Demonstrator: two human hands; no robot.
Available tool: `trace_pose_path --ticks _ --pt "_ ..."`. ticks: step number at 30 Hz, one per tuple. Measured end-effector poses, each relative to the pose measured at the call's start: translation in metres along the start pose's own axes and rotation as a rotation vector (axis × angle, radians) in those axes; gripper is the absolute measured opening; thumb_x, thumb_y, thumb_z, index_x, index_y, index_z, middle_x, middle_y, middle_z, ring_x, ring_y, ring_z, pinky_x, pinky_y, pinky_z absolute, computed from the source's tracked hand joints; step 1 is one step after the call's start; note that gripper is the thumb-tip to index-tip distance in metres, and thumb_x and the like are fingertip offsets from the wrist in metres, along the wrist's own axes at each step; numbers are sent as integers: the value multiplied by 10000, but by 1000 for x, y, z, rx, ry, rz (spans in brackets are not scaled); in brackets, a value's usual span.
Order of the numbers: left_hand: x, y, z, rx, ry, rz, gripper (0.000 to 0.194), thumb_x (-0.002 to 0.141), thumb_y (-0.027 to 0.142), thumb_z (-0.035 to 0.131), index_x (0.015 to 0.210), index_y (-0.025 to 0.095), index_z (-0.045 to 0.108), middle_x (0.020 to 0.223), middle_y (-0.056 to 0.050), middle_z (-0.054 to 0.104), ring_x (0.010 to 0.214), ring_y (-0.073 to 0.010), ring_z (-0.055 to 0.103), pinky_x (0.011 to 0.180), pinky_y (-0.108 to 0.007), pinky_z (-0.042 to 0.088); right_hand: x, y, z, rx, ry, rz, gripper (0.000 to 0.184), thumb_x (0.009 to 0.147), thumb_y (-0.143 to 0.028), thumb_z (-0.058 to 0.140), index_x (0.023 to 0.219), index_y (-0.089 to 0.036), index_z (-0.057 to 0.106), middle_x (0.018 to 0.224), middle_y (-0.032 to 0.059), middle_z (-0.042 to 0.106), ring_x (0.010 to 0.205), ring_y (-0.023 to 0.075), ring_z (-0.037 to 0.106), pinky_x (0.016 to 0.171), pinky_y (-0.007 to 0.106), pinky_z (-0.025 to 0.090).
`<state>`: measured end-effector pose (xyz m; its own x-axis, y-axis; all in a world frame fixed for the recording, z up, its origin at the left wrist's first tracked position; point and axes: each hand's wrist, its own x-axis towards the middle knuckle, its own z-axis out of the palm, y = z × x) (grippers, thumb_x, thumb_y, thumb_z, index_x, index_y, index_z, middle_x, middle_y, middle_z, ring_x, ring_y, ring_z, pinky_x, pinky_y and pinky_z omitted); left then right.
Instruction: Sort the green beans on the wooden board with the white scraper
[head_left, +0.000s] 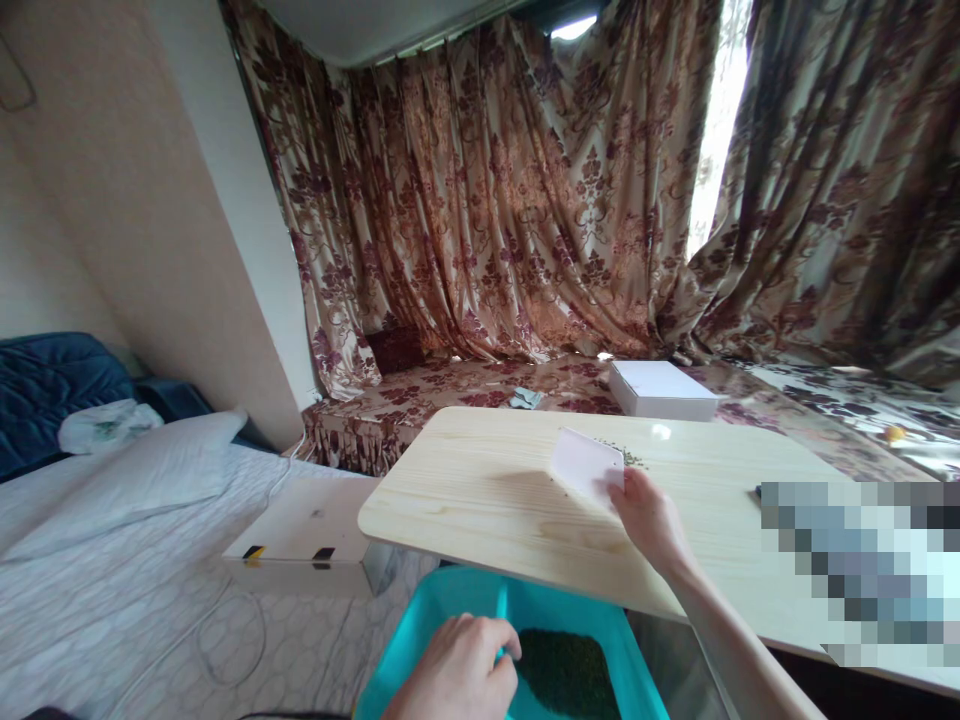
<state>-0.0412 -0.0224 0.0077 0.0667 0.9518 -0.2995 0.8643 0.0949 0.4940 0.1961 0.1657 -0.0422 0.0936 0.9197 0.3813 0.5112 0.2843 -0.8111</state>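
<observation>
On the pale wooden table, my right hand (651, 520) grips a thin white card (585, 465) by its near right corner. The card stands tilted on edge over the tabletop. Just behind it lies a small scatter of green-brown bits (628, 456), and a few more specks show near its lower edge. My left hand (459, 668) is low in front, over a teal bin (420, 620). Its fingers are curled at the bin's divider (502, 598) and seem to hold it; part of the grip is hidden. A dark green mass of fine bits (566, 670) fills the bin's right compartment.
A blurred patch (862, 570) covers something on the table's right side. Behind the table is a white box (661, 388) and a small cloth (526, 398). At left, a flat white case (307, 530) and a cable (259, 640) lie on the bed (135, 600).
</observation>
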Motion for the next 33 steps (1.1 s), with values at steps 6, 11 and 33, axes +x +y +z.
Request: trace_pose_path --ticks 6,11,33 --pt "1 -6 -1 -21 23 -3 366 827 212 413 1060 280 686 1092 -21 669 1090 -196 557 960 -295 383 -5 -11 2 114 -92 2 119 730 -336 539 772 -233 580 691 42 713 707 225 679 621 304 519" --pt "1 -16 -4 -35 60 21 351 835 222 411 1042 285 687 1087 -1 674 1088 -186 556 950 -275 377 -19 -26 -9 262 -237 -7 162 709 -391 588 740 -235 562 691 43 702 675 220 667 636 316 537" --pt "3 42 2 113 -161 148 400 816 201 438 1122 267 686 1111 -54 674 1087 -235 561 965 -310 391 -33 4 -118 242 183 131 293 560 -441 731 761 -248 643 790 68 771 801 288 726 727 363 586"
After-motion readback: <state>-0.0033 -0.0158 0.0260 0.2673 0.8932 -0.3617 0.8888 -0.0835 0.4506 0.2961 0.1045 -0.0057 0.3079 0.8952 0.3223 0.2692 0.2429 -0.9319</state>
